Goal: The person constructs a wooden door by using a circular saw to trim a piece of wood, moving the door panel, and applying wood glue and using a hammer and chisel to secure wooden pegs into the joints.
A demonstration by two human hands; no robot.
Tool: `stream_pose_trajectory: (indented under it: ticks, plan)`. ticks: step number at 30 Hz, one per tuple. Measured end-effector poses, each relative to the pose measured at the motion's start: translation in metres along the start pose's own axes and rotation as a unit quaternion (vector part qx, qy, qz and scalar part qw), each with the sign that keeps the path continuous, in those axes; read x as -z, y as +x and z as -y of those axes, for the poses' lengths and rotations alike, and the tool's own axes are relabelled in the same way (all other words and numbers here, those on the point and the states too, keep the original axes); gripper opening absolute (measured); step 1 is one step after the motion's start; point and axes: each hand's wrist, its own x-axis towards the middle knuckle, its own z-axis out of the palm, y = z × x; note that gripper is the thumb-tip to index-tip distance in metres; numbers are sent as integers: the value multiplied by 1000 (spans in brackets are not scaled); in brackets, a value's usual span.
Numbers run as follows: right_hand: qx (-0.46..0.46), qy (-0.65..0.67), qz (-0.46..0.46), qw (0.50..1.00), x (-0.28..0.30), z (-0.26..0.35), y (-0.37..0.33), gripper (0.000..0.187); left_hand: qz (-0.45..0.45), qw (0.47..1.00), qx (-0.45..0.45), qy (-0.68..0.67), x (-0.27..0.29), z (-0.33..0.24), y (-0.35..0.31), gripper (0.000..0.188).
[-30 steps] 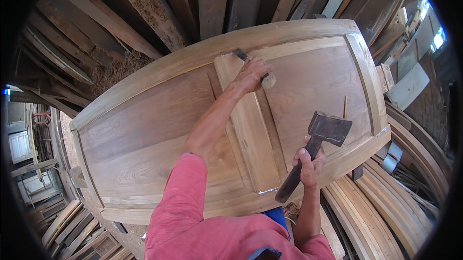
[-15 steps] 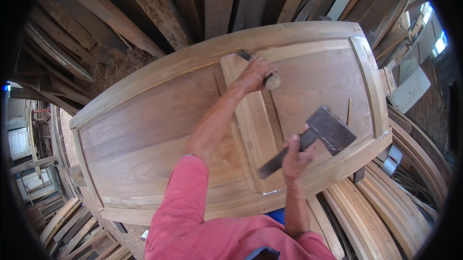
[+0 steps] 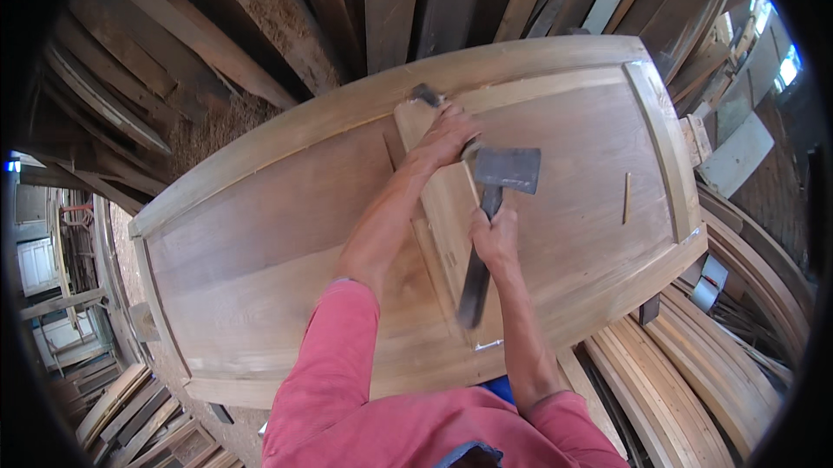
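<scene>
A large wooden panel door (image 3: 573,156) lies flat in front of me, with a raised frame and a crosspiece (image 3: 449,199) between two panels. My left hand (image 3: 448,134) is closed around a chisel (image 3: 426,94), its dark blade end resting at the joint of the crosspiece and the far rail (image 3: 347,106). In my right hand (image 3: 496,238) is a mallet (image 3: 512,170) with a dark, block-shaped head and a long dark handle. Its head is up against the butt of the chisel handle, or very near it; which one I cannot tell.
A thin wood strip (image 3: 627,198) lies on the right panel. Planks (image 3: 390,21) lean beyond the far rail. Curved stacked boards (image 3: 664,381) fill the near right, beside a roll of tape (image 3: 709,284). More timber (image 3: 130,407) is piled at the lower left.
The mallet has swung up and left from over the right panel to the chisel's butt. My left hand has shifted slightly, still gripping the chisel.
</scene>
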Motion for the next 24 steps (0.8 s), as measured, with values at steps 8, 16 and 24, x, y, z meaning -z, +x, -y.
stream_pose_trajectory:
  ticks: [8,16,24]
  plan:
    - [-164,279,32,946,57,59,-33,16,70,997,24,-14,12,-16,-12,36]
    - [-138,351,-40,925,91,71,-21,20,48,997,46,-34,32,-9,-20,36]
    - [-67,88,-89,990,-1,21,-22,27,37,998,28,-39,30,-6,-15,43]
